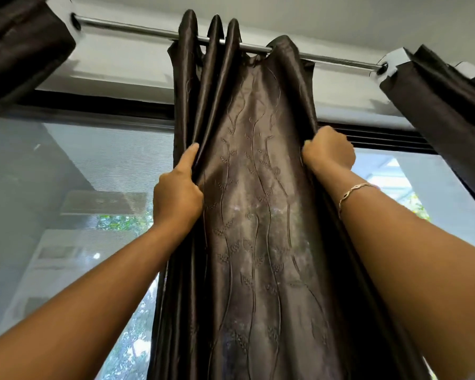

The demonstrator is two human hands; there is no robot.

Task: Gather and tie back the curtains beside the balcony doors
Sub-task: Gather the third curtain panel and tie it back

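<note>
Gripping the middle curtain by both edges, I have my left hand with fingers curled into one fold and my right hand fisted round the other side. It hangs part-bunched on the rod before the glass door. Gathering looks about half done to me. No tie is in sight, so the tying is all left.

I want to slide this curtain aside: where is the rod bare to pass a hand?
The rod is bare left of the middle curtain to its wall end, and again right of it. Crowded: the bunched folds on the rod, above the left hand and right hand.
</note>
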